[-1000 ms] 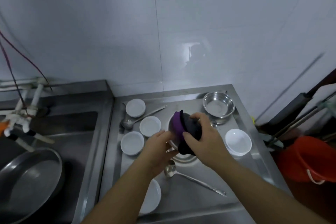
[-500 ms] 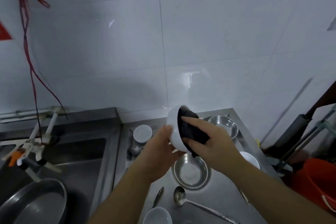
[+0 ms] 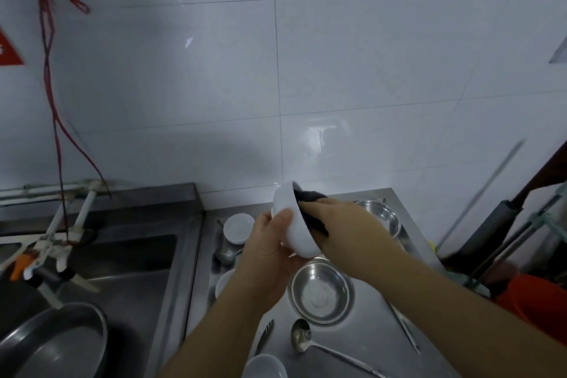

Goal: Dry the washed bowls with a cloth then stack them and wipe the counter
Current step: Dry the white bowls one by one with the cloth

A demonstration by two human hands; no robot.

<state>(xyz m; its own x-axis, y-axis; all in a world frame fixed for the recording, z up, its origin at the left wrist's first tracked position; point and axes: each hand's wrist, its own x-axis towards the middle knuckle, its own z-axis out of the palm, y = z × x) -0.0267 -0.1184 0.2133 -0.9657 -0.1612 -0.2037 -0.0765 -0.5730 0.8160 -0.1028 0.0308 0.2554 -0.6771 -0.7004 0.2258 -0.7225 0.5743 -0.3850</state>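
White ceramic bowl (image 3: 296, 224) was held tilted above the counter (image 3: 362, 334) near its back edge, the left hand (image 3: 270, 242) gripping its outer wall while the right hand (image 3: 343, 227) pressed a dark cloth (image 3: 310, 209) inside; thorough drying would require rotating the bowl against the cloth.

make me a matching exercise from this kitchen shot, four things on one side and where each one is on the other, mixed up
Things:
1. white bowl
2. dark cloth
3. ladle
4. large metal pan

Places:
A. lying on the counter, near the front edge
B. held up by the left hand, tilted on its side
C. down in the sink
D. pressed into the bowl by the right hand

Pairs: 1-B, 2-D, 3-A, 4-C
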